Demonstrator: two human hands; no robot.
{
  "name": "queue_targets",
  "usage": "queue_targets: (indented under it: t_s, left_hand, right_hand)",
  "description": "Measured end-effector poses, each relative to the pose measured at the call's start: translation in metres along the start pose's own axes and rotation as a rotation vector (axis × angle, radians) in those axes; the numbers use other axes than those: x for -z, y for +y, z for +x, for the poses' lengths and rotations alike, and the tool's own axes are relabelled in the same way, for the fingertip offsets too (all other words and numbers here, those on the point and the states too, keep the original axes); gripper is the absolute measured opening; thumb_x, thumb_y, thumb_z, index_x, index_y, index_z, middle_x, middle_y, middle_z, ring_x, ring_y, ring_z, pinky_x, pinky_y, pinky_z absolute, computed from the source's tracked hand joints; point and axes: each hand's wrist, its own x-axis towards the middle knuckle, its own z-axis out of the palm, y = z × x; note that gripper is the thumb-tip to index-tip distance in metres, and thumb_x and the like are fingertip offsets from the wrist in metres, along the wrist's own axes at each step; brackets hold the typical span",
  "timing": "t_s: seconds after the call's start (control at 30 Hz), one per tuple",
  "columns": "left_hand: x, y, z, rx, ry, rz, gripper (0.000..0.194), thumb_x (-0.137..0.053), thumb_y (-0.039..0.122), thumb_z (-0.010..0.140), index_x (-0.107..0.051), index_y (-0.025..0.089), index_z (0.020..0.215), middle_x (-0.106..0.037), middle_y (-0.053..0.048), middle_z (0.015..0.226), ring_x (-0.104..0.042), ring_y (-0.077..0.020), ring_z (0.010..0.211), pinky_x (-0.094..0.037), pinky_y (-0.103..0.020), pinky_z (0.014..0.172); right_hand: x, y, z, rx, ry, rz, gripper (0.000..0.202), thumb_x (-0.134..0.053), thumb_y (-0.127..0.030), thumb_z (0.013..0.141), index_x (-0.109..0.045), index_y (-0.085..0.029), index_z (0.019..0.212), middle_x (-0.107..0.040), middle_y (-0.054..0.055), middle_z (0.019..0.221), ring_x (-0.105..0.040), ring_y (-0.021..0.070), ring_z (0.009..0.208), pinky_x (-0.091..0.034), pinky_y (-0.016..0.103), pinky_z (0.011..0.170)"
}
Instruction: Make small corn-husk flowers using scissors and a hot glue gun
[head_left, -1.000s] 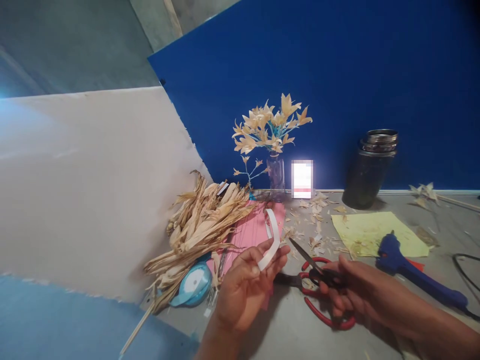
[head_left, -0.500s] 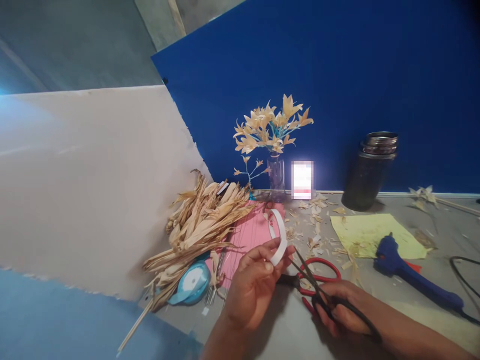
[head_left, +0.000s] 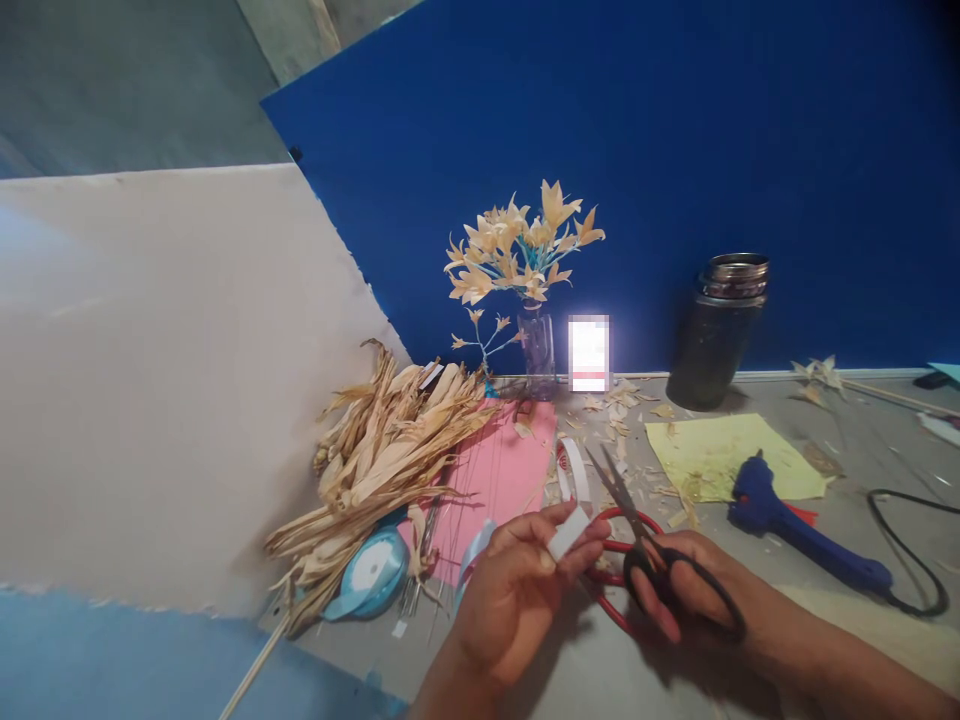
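Observation:
My left hand pinches the short end of a white tape strip between thumb and fingers. Just beyond the fingertips is a white tape roll with red print on its inside; whether the strip is joined to it I cannot tell. My right hand has its fingers through the black handles of a pair of scissors. Their blades are parted and point up, right of the strip. Behind the scissors lies a tool with red loop handles, partly hidden by both hands.
Dried corn husks lie left on pink paper, by a blue ribbon spool. Behind stand a vase of husk flowers, a lit screen and a dark flask. A blue glue gun overlaps yellow paper.
The tape roll now sits beyond my fingers, and a shorter white end shows in my left hand. The scissor blades have parted wider. The view has shifted slightly right.

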Motion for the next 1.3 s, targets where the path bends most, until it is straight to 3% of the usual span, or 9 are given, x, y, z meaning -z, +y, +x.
queue_targets:
  t_s: [0.17,0.37,0.53,0.67,0.73,0.8,0.93,1.13,1.3]
  left_hand:
    - [0.018,0.034,0.007,-0.121,0.128,0.365,0.007,-0.066,0.012,0.065,-0.069,0.018,0.064,-0.067,-0.009,0.120,-0.062,-0.0339,0.118,-0.041,-0.047,0.106]
    - [0.052,0.059,0.035,-0.281,0.249,1.021,0.013,-0.067,0.009,0.060,-0.068,0.019,0.052,-0.069,-0.010,0.097,-0.056,-0.0342,0.121,-0.044,-0.038,0.096]
    - [0.047,0.052,0.028,-0.327,0.362,0.725,0.010,-0.072,0.012,0.062,-0.066,0.017,0.055,-0.069,-0.008,0.108,-0.065,-0.0207,0.088,-0.047,-0.024,0.063]
    - [0.024,0.012,0.009,0.005,0.207,0.472,0.005,-0.073,0.016,0.062,-0.068,0.015,0.064,-0.071,-0.010,0.113,-0.060,-0.0096,0.056,-0.040,-0.022,0.050]
    - [0.013,-0.015,0.004,0.096,0.137,0.478,0.003,-0.068,0.015,0.062,-0.067,0.014,0.060,-0.074,-0.010,0.089,-0.059,-0.0110,0.052,-0.038,-0.023,0.049]
    - [0.006,-0.035,0.004,0.111,0.118,0.495,0.003,-0.068,0.015,0.065,-0.069,0.015,0.062,-0.068,-0.007,0.064,-0.058,-0.0142,0.054,-0.037,-0.024,0.049]
    - [0.000,-0.049,0.009,0.018,0.136,0.397,0.005,-0.068,0.012,0.061,-0.072,0.015,0.059,-0.069,-0.008,0.095,-0.058,-0.0113,0.057,-0.044,-0.029,0.059]
    - [0.000,-0.045,0.009,-0.044,0.143,0.386,0.008,-0.070,0.013,0.061,-0.074,0.017,0.057,-0.066,-0.008,0.091,-0.061,-0.0215,0.087,-0.049,-0.031,0.075]
    - [-0.006,-0.046,0.009,-0.074,0.162,0.447,0.010,-0.068,0.012,0.062,-0.075,0.018,0.059,-0.068,-0.008,0.096,-0.060,-0.0231,0.095,-0.047,-0.030,0.075]
  right_hand:
    - [0.013,-0.003,-0.002,-0.074,0.071,-0.088,0.056,-0.059,-0.075,0.079,-0.059,-0.018,0.077,-0.058,0.001,0.066,-0.049,0.0137,0.057,-0.036,0.025,0.053]
    - [0.025,-0.004,0.003,-0.168,0.337,-0.770,0.034,-0.073,-0.045,0.076,-0.057,-0.019,0.061,-0.062,0.000,0.059,-0.046,0.0137,0.054,-0.026,0.026,0.050]
    - [0.023,0.001,0.001,-0.120,0.294,-0.961,0.024,-0.069,-0.030,0.077,-0.057,-0.021,0.058,-0.065,0.003,0.059,-0.050,0.0155,0.050,-0.026,0.027,0.048]
    - [0.010,0.003,-0.001,-0.174,0.291,-1.065,0.016,-0.066,-0.023,0.075,-0.061,-0.020,0.060,-0.067,0.003,0.058,-0.054,0.0167,0.049,-0.024,0.026,0.048]
    - [0.001,0.001,-0.001,-0.171,0.258,-1.087,0.010,-0.065,-0.021,0.075,-0.065,-0.020,0.065,-0.070,0.005,0.063,-0.060,0.0191,0.054,-0.026,0.026,0.049]
    - [-0.006,-0.001,-0.001,-0.119,0.195,-1.067,0.008,-0.063,-0.017,0.075,-0.070,-0.021,0.072,-0.075,0.005,0.070,-0.065,0.0206,0.061,-0.029,0.026,0.053]
    - [-0.009,-0.004,0.001,-0.087,0.175,-0.990,0.015,-0.061,-0.015,0.075,-0.074,-0.022,0.073,-0.075,0.002,0.069,-0.063,0.0172,0.058,-0.030,0.025,0.054]
    - [0.006,-0.004,0.005,-0.111,0.051,-0.609,0.013,-0.061,-0.018,0.077,-0.070,-0.019,0.068,-0.064,-0.003,0.058,-0.053,0.0125,0.052,-0.030,0.021,0.049]
    - [0.008,0.001,0.003,-0.066,0.198,-0.660,0.016,-0.065,-0.017,0.072,-0.071,-0.020,0.087,-0.071,0.003,0.083,-0.064,0.0158,0.064,-0.042,0.021,0.056]
